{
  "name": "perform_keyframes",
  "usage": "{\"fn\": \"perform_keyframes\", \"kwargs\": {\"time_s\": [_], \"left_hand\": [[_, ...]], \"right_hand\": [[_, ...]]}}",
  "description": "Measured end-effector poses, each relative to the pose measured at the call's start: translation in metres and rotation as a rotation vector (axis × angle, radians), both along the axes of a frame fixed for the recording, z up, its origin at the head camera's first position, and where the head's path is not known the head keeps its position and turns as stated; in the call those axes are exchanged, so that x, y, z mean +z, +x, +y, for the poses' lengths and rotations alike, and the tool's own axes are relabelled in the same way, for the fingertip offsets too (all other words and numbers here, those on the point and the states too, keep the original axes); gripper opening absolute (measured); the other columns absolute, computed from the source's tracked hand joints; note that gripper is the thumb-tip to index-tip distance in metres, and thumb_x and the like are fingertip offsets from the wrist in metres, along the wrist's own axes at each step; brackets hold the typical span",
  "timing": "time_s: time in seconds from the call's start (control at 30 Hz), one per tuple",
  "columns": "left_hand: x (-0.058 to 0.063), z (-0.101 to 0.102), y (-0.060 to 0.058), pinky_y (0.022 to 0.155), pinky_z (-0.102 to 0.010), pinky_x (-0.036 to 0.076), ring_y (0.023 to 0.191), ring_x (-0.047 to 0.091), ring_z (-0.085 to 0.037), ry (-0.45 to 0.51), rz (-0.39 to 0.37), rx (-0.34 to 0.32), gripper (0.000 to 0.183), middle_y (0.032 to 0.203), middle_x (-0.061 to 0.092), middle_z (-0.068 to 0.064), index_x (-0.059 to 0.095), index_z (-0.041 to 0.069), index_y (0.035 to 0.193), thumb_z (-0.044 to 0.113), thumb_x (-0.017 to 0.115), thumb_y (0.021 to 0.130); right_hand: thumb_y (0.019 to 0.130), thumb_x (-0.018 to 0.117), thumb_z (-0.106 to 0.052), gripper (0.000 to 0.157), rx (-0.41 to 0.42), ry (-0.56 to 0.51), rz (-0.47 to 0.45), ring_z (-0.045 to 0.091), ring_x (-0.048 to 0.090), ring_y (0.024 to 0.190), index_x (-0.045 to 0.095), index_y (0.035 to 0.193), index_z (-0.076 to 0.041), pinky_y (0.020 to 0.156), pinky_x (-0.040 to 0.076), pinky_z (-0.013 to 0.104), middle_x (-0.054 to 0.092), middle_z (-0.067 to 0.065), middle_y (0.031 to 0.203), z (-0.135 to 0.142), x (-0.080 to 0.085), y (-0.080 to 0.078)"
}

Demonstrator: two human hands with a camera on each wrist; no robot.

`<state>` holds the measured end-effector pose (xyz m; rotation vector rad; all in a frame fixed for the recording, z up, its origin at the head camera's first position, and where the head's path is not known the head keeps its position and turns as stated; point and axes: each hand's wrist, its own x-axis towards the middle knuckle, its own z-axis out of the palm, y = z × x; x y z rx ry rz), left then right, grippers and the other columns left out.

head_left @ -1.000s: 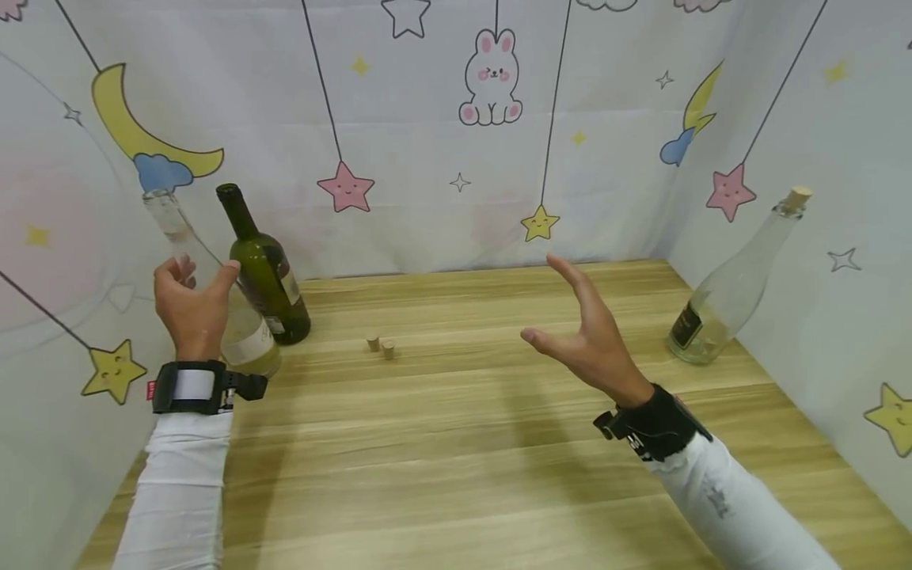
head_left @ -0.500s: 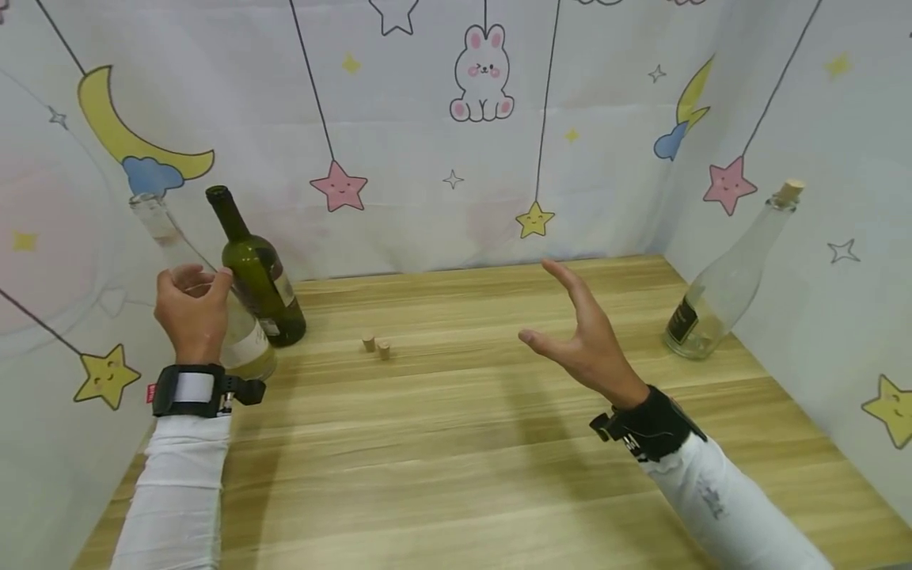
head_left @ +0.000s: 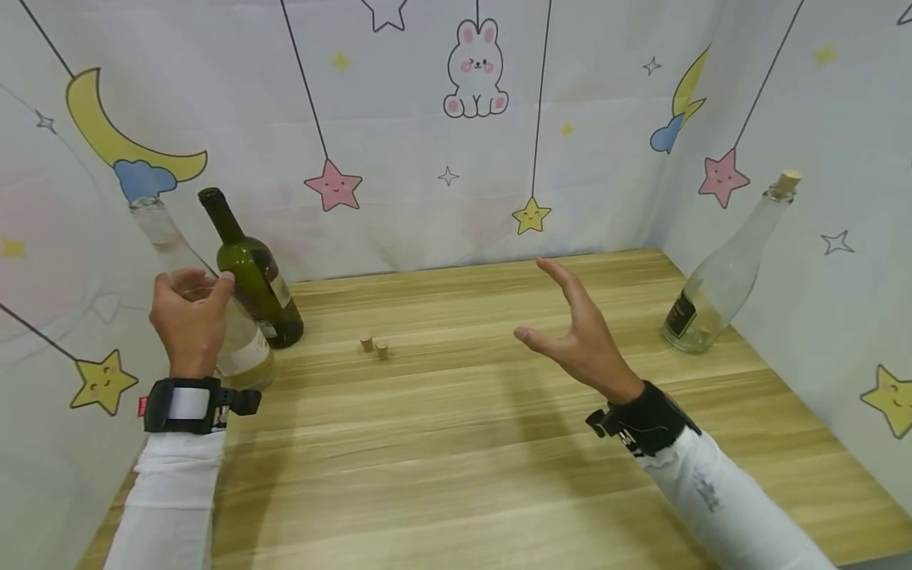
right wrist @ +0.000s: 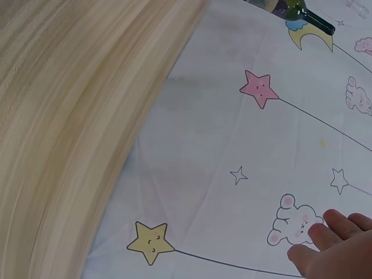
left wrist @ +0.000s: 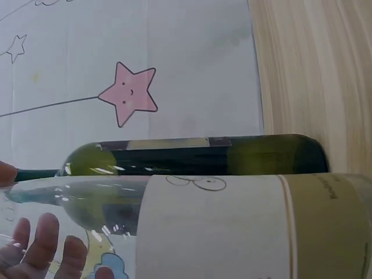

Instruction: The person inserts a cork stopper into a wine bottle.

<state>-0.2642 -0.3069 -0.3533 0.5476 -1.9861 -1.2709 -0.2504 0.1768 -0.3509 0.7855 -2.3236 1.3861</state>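
Observation:
My left hand [head_left: 188, 321] is around the clear glass bottle [head_left: 245, 348] at the left, its fingers curled about the upper body. Through the glass of this bottle [left wrist: 215, 226] in the left wrist view, several fingertips show on the far side. It has a pale label and an uncorked mouth. Right beside it stands a green wine bottle [head_left: 260, 277], also without a visible cork. My right hand [head_left: 584, 340] hovers over the table's right half, thumb and fingers spread, holding nothing. Two small corks [head_left: 366, 344] lie on the table between the hands.
A second clear bottle [head_left: 720, 289] with a dark label stands at the right edge, a cork [head_left: 788, 183] in its mouth. The wooden table [head_left: 427, 459] meets fabric walls [head_left: 413, 119] printed with stars and a rabbit at the back and sides.
The fingers of my left hand have closed in around the clear bottle. My right hand stays nearly still. The whole scene shifts slightly with the head.

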Motion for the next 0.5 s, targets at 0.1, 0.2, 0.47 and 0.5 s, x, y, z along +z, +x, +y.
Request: {"fn": "perform_keyframes", "kwargs": {"time_s": [0.1, 0.2, 0.47, 0.5], "left_hand": [[0.006, 0.009, 0.006, 0.079, -0.021, 0.041, 0.093, 0.055, 0.0, -0.026, 0.02, -0.036, 0.038, 0.094, 0.055, 0.022, 0.058, 0.019, 0.117, 0.041, 0.071, 0.089], [0.013, 0.021, 0.014, 0.083, -0.022, 0.045, 0.099, 0.057, -0.005, -0.053, 0.028, -0.071, 0.036, 0.095, 0.056, 0.022, 0.058, 0.02, 0.117, 0.04, 0.071, 0.089], [0.032, 0.06, 0.029, 0.082, -0.021, 0.045, 0.093, 0.056, 0.0, -0.121, 0.138, -0.231, 0.028, 0.094, 0.058, 0.02, 0.059, 0.019, 0.11, 0.029, 0.074, 0.089], [0.033, 0.064, 0.031, 0.081, -0.02, 0.045, 0.093, 0.057, 0.0, -0.121, 0.152, -0.262, 0.027, 0.094, 0.059, 0.019, 0.059, 0.018, 0.11, 0.027, 0.075, 0.089]], "right_hand": [[0.081, 0.081, -0.002, 0.088, 0.015, -0.006, -0.01, 0.035, 0.024, 0.148, 0.03, 0.153, -0.001, 0.117, 0.019, 0.067, 0.031, 0.019, 0.158, -0.007, 0.01, 0.01], [0.082, 0.08, 0.0, 0.086, 0.019, -0.008, -0.022, 0.038, 0.024, 0.147, 0.03, 0.151, 0.004, 0.117, 0.02, 0.067, 0.031, 0.024, 0.156, -0.012, 0.018, 0.018], [0.082, 0.08, -0.001, 0.085, 0.015, -0.011, -0.03, 0.038, 0.025, 0.147, 0.031, 0.151, 0.002, 0.117, 0.02, 0.067, 0.032, 0.023, 0.156, -0.013, 0.017, 0.019], [0.082, 0.08, -0.001, 0.085, 0.016, -0.012, -0.029, 0.038, 0.025, 0.147, 0.031, 0.151, 0.003, 0.116, 0.02, 0.067, 0.032, 0.023, 0.156, -0.013, 0.017, 0.019]]}}
